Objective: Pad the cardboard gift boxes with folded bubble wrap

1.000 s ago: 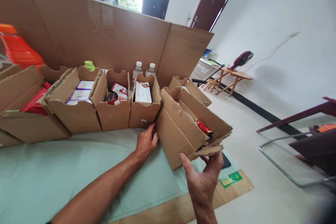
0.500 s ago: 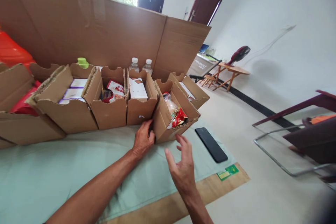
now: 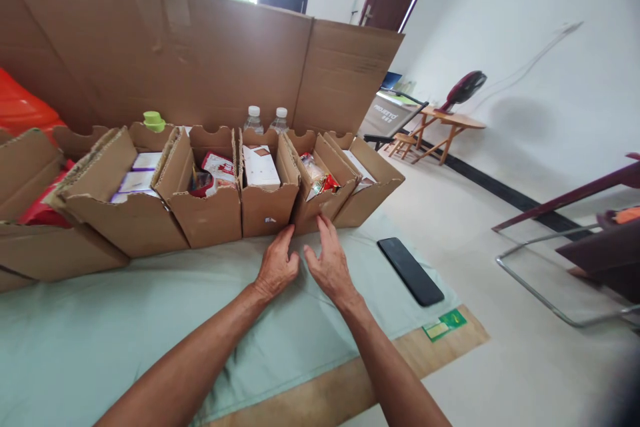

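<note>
A row of open cardboard boxes stands on a pale green cloth (image 3: pixel 125 327). My left hand (image 3: pixel 277 267) rests on the cloth, fingers curled, touching the front of the box with a white carton (image 3: pixel 265 203). My right hand (image 3: pixel 327 260) lies flat and open, fingertips against the front of the box with red snack packets (image 3: pixel 320 203). That box stands upright in the row, between the white-carton box and the end box (image 3: pixel 373 193). Neither hand holds anything.
A tall cardboard sheet (image 3: pixel 200 60) stands behind the boxes. Two water bottles (image 3: pixel 265 119) rise behind the row. A black phone (image 3: pixel 410 271) lies on the cloth to the right. Further right are a folding table (image 3: pixel 450 127), a fan (image 3: pixel 463 88) and a metal chair frame (image 3: pixel 560 267).
The snack box was tilted and held up by my right hand; it has been set down and pushed into the row. My right hand let go and now rests at its front.
</note>
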`<action>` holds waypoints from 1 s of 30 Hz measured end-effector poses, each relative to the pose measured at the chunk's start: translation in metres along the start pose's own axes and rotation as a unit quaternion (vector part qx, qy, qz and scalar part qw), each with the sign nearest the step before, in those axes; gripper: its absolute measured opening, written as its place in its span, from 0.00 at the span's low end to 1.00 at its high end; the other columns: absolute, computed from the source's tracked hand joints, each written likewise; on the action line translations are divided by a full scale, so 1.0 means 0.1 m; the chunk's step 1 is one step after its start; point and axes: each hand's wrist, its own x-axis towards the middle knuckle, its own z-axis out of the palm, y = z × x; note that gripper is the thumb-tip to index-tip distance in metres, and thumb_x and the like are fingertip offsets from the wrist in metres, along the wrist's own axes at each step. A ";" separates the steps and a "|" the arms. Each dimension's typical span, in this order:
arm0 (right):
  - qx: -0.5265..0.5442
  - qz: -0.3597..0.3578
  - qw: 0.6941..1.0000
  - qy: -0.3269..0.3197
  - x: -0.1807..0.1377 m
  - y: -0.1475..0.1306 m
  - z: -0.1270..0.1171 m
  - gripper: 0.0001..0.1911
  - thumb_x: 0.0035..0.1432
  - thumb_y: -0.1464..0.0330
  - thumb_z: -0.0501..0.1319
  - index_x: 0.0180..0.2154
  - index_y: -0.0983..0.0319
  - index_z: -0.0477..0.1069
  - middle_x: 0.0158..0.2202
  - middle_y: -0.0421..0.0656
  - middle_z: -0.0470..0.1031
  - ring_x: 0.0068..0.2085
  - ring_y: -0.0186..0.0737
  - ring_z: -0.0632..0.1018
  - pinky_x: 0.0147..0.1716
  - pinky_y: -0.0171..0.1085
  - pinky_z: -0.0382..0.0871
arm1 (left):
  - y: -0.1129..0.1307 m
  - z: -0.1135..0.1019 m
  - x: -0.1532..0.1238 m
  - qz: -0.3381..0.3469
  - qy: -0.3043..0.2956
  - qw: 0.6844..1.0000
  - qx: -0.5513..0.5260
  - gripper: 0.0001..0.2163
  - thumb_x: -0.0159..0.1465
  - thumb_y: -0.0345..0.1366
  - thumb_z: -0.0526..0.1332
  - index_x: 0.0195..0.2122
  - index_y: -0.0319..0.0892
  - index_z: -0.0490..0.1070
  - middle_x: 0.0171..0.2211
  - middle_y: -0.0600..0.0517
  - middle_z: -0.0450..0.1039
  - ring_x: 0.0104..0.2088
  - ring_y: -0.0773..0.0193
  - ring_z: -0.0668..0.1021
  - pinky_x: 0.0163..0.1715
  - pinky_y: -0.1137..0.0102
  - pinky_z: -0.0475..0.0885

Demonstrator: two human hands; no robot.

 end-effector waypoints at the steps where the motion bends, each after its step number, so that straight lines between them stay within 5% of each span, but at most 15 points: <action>1: 0.004 -0.002 1.000 -0.004 0.02 0.02 0.01 0.36 0.60 0.70 0.57 0.69 0.65 0.59 0.71 0.56 0.62 0.71 0.51 0.66 0.69 0.56 0.62 | 0.01 0.00 0.00 0.002 -0.002 1.000 0.003 0.23 0.66 0.30 0.64 0.63 0.41 0.70 0.61 0.40 0.74 0.57 0.50 0.79 0.58 0.53 0.76; 5: 0.021 -0.004 1.000 -0.017 0.07 0.07 -0.04 0.36 0.58 0.69 0.59 0.68 0.65 0.62 0.70 0.57 0.63 0.70 0.53 0.67 0.67 0.57 0.65 | 0.02 -0.03 0.01 0.004 -0.007 1.000 0.014 0.17 0.72 0.42 0.64 0.59 0.42 0.72 0.58 0.44 0.74 0.53 0.53 0.80 0.52 0.52 0.78; 8: 0.033 0.003 0.999 -0.011 0.11 -0.07 -0.19 0.31 0.61 0.67 0.58 0.65 0.63 0.66 0.66 0.56 0.69 0.64 0.54 0.74 0.56 0.53 0.76 | 0.03 -0.03 0.00 0.000 -0.014 1.000 0.023 0.16 0.72 0.42 0.64 0.57 0.42 0.72 0.56 0.44 0.75 0.51 0.54 0.80 0.50 0.54 0.79; 11: 0.064 -0.005 0.998 -0.005 0.28 -0.42 -0.35 0.29 0.66 0.65 0.57 0.67 0.60 0.63 0.50 0.48 0.81 0.45 0.44 0.83 0.43 0.42 0.79 | 0.03 -0.03 0.00 0.004 -0.019 0.999 0.033 0.16 0.72 0.42 0.64 0.57 0.42 0.72 0.56 0.44 0.75 0.50 0.55 0.80 0.49 0.55 0.80; 14: 0.054 -0.028 0.997 -0.038 0.59 -0.81 -0.40 0.32 0.66 0.68 0.57 0.69 0.57 0.60 0.36 0.38 0.82 0.34 0.38 0.81 0.40 0.37 0.75 | 0.03 -0.02 0.01 0.016 -0.016 0.998 0.050 0.16 0.72 0.42 0.64 0.58 0.42 0.72 0.57 0.44 0.75 0.51 0.55 0.80 0.50 0.54 0.79; 20: -0.043 -0.027 0.995 -0.086 0.98 -1.08 -0.16 0.10 0.63 0.69 0.58 0.42 0.57 0.77 0.30 0.41 0.81 0.33 0.43 0.81 0.36 0.37 0.69 | 0.11 -0.02 0.04 0.063 -0.031 0.994 0.081 0.16 0.72 0.43 0.63 0.58 0.43 0.72 0.58 0.44 0.74 0.51 0.55 0.80 0.51 0.54 0.79; 25: -0.034 -0.042 0.998 -0.043 0.52 -1.18 -0.40 0.10 0.65 0.68 0.55 0.39 0.58 0.76 0.27 0.40 0.80 0.28 0.40 0.79 0.32 0.35 0.67 | 0.62 -0.23 -0.27 0.147 -0.096 0.981 0.081 0.06 0.67 0.34 0.65 0.42 0.39 0.77 0.42 0.44 0.81 0.43 0.54 0.82 0.45 0.58 0.80; 30: 0.035 -0.092 0.995 -0.003 -0.49 -1.10 -1.17 0.09 0.67 0.67 0.58 0.38 0.55 0.77 0.31 0.40 0.82 0.30 0.39 0.81 0.33 0.35 0.73 | 1.25 -0.91 -1.13 0.229 -0.160 0.960 0.034 0.08 0.61 0.27 0.59 0.32 0.46 0.76 0.28 0.49 0.79 0.29 0.59 0.80 0.31 0.65 0.77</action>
